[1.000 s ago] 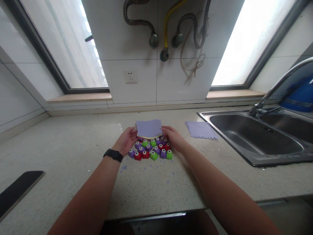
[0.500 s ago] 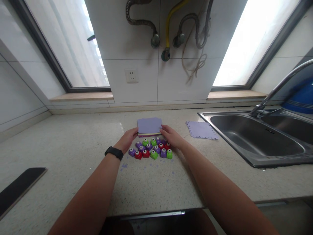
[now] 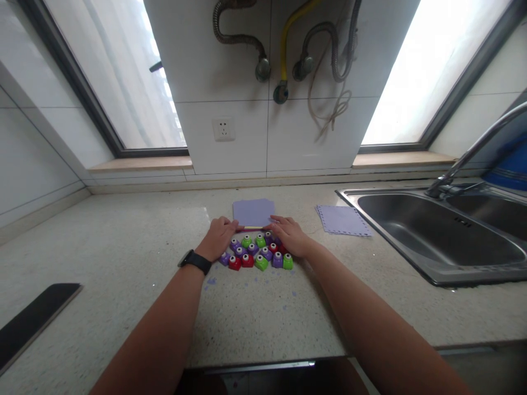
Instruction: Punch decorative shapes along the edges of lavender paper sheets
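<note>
A stack of coloured paper (image 3: 253,212), with a purple sheet on top and yellow and pink edges at the front, lies flat on the counter. My left hand (image 3: 218,237), a black watch on its wrist, has curled fingers on the stack's near left corner. At the near right corner, my right hand (image 3: 290,235) has its thumb and fingers closed about the edge. Just in front, between my hands, stand several small craft paper punches (image 3: 261,262) in purple, green and red. My right hand partly covers the rearmost right ones.
Purple sheets with holes punched along their edges (image 3: 344,220) lie right of the stack, beside a steel sink (image 3: 428,277) with a faucet (image 3: 447,184). Purple paper scraps (image 3: 211,281) dot the counter. A black flat object (image 3: 37,315) is at the left.
Both hands have slid from the sides of the paper stack to its near corners, closer together along the front edge. The view has shifted slightly.
</note>
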